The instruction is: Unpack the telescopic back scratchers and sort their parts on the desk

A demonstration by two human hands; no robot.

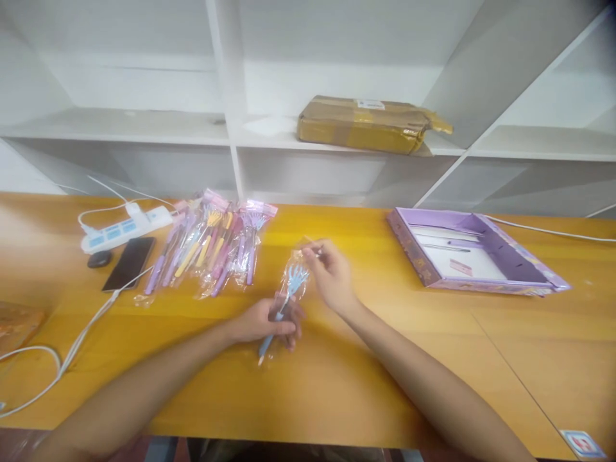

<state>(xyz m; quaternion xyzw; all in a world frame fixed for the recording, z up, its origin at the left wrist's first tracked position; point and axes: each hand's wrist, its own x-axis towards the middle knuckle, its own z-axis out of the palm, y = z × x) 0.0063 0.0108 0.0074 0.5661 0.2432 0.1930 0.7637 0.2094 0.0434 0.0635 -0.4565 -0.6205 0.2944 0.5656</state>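
A light-blue hand-shaped scratcher [297,280] in a clear plastic sleeve lies tilted in front of me, its fingers toward the shelf. My left hand [272,321] is closed around its handle, the thumb across the front. At the top end of the sleeve, my right hand [332,273] pinches the plastic edge between thumb and fingers. To the left lies a pile of similar wrapped scratchers [212,240] in purple, yellow, pink and other colours.
At the left are a power strip [128,230], a black phone [129,263] and white cables [84,337]. A purple open box [421,256] stands at the right. A taped brown parcel [360,125] rests on the shelf.
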